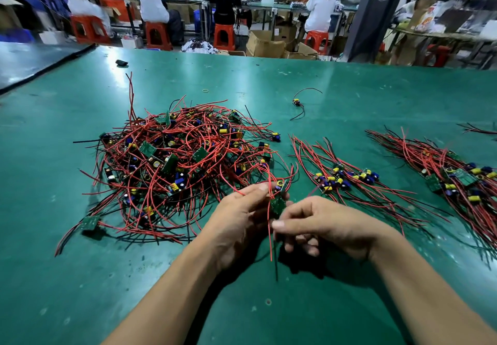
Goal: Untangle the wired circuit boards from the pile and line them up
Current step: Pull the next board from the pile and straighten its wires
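green surface [80, 277] holds the tangled pile [174, 161]; beside it the left hand [242, 218] grips one board [278, 205], the right hand [330, 226] pinches its red wire [270, 239]. next, i'd say: straighten it, lay it in the row [347, 180].

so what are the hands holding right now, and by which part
One wired circuit board: the left hand holds the board at its upper end, and the right hand pinches its red wire just below the board.

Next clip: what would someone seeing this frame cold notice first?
The big tangled pile of red and black wired boards, centre-left on the green table. Just nearer, the left hand and right hand hold one circuit board between them. A tidy row and a second row lie to the right.
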### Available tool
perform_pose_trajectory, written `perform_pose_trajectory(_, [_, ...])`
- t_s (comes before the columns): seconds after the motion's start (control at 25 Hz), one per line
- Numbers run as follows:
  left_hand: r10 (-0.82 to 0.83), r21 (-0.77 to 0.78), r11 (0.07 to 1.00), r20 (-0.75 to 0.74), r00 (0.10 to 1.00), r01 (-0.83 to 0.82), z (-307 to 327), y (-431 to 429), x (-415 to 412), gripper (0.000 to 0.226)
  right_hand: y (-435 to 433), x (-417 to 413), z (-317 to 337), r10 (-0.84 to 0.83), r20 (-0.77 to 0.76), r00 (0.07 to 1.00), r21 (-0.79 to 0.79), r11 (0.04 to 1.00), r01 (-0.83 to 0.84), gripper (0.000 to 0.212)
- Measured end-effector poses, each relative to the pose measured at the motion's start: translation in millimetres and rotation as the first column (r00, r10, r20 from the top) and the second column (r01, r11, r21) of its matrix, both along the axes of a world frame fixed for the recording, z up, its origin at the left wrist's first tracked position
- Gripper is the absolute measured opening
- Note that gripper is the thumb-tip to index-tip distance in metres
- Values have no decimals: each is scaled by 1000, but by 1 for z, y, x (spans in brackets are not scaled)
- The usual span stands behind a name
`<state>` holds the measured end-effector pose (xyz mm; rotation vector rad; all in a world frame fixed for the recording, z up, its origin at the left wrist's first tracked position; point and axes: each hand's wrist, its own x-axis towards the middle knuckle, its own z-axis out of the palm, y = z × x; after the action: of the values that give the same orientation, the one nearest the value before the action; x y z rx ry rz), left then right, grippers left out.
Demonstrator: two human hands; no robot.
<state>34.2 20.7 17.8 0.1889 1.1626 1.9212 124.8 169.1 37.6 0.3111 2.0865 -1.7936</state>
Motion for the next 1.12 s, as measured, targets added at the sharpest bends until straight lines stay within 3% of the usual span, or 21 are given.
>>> perform_pose_trajectory(0.16, [-10, 1, 1000, 12, 1000, 10, -2, 1, -3, 34, 11, 0, -7, -335, -271, 902, 169, 906, 387, 38])
perform_pose_trajectory(0.36, [-32, 105, 994, -11, 999, 33, -3, 0, 0, 32, -3, -4, -18, -265, -416, 870, 324, 851, 414, 35])
perform_pose_trajectory(0.52, [99, 105, 990, -21, 995, -96, -2, 3, 1, 34, -7, -4, -19, -252, -550, 796, 388, 768, 510, 21])
perform_pose_trajectory(0.6, [173, 123, 977, 1, 985, -171, -2, 5, -2, 39, -1, -5, -15, -350, -555, 754, 274, 780, 563, 16])
perform_pose_trajectory(0.68, [215, 139, 967, 11, 976, -215, -3, 4, -6, 41, 6, -6, -10, -558, -512, 653, -11, 765, 644, 13])
perform_pose_trajectory(0.76, [224, 124, 968, -31, 974, -218, -3, 2, -6, 35, 10, -6, -4, -724, -358, 590, -324, 689, 649, 13])
perform_pose_trajectory(0.88, [207, 66, 978, -130, 970, -200, -3, 2, -3, 23, 15, -5, 3, -721, -174, 671, -610, 614, 501, 24])
perform_pose_trajectory(1.0, [209, 11, 977, -227, 951, -212, -4, 3, -2, 7, 10, -3, 4, -524, -131, 842, -570, 734, 368, 38])
perform_pose_trajectory(1.12, [182, 2, 982, -278, 943, -189, -4, 2, -2, 7, 1, -3, 2, -397, -94, 913, -535, 794, 290, 39])
